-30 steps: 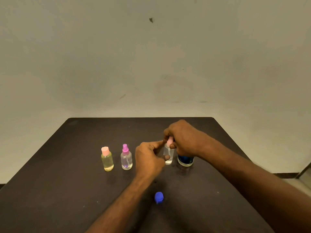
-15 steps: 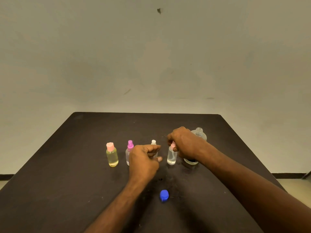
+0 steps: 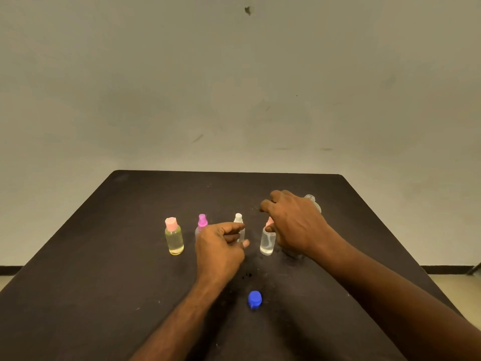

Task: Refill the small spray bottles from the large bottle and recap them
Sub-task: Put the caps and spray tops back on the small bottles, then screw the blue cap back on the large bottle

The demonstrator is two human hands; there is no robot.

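Four small bottles (image 3: 267,241) stand in a row on your dark table (image 3: 91,256), against a plain wall (image 3: 234,87). Your right hand (image 3: 294,225) pinches the rightmost one's pink top, hiding most of the large bottle (image 3: 312,201); your left hand (image 3: 221,246), loosely curled, holds nothing. Nearer lies a blue cap (image 3: 254,299).

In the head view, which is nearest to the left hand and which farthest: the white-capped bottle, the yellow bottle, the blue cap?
From the left hand:
1. White-capped bottle, just behind its fingertips.
2. Yellow bottle, to its left.
3. Blue cap, nearer the person, to its right.
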